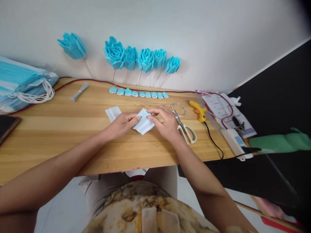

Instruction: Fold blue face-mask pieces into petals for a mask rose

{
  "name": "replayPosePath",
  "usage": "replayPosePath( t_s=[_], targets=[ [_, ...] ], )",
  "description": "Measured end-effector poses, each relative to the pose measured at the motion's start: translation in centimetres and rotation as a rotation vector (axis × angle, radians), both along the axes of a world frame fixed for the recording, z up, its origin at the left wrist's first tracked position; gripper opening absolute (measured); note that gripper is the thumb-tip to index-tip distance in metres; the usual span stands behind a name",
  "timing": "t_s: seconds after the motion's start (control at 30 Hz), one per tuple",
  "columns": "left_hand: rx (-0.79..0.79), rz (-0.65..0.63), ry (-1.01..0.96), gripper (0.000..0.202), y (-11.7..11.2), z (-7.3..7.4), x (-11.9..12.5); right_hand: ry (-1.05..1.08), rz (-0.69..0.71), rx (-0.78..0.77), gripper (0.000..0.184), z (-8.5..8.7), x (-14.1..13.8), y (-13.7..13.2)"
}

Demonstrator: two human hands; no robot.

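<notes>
Clothing (128,215) — fingers (155,110) over wooden table (55,123) — pale wall (206,42).

Mottled brown-and-cream top (126,215) — pale patches (149,220); beige trousers (162,179)

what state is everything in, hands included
pale blue sheet: creased, held in both hands
left hand: pinching the sheet
right hand: thumb and finger on the sheet
second sheet: lying flat
small blue pieces: folded, in a row
blue flowers: assembled, on sticks
scissors: lying down
glue gun: lying down, heat unclear
</notes>
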State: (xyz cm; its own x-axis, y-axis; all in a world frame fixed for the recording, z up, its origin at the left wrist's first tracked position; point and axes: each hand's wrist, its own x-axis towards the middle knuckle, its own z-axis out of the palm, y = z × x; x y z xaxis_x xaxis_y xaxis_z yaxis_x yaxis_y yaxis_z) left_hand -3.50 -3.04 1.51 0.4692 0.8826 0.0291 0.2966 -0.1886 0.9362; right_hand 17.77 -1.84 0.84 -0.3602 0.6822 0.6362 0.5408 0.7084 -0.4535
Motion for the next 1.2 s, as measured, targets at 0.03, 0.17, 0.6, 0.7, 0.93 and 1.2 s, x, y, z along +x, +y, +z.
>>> replayPosePath(
  t_s=[0.03, 0.17, 0.6, 0.7, 0.93, 1.2],
  targets=[
    [0.001, 0.000, 0.002, 0.038, 0.0, 0.0, 0.0, 0.003, 0.000, -0.010, 0.009, 0.0, 0.0, 0.0],
    [0.002, -0.011, 0.009, 0.038, 0.1, -0.2, 0.0, 0.029, 0.029, -0.043, 0.007, 0.0, 0.0, 0.1],
    [-0.288, 0.125, -0.241, 0.046, 0.1, -0.8, 0.2, -0.044, 0.085, 0.086, 0.006, -0.2, -0.1, 0.2],
    [-0.340, 0.128, -0.289, 0.041, 0.2, -1.2, 0.2, -0.070, 0.097, 0.113, 0.007, -0.1, 0.0, 0.3],
    [-0.330, 0.235, -0.341, 0.036, 0.5, -1.0, 0.0, 0.043, 0.242, 0.098, 0.004, 0.6, 0.0, -0.2],
    [-0.190, 0.143, -0.170, 0.037, 0.5, -0.7, -0.1, 0.023, 0.017, -0.008, 0.005, 0.2, -0.2, -0.3]
  ],
)
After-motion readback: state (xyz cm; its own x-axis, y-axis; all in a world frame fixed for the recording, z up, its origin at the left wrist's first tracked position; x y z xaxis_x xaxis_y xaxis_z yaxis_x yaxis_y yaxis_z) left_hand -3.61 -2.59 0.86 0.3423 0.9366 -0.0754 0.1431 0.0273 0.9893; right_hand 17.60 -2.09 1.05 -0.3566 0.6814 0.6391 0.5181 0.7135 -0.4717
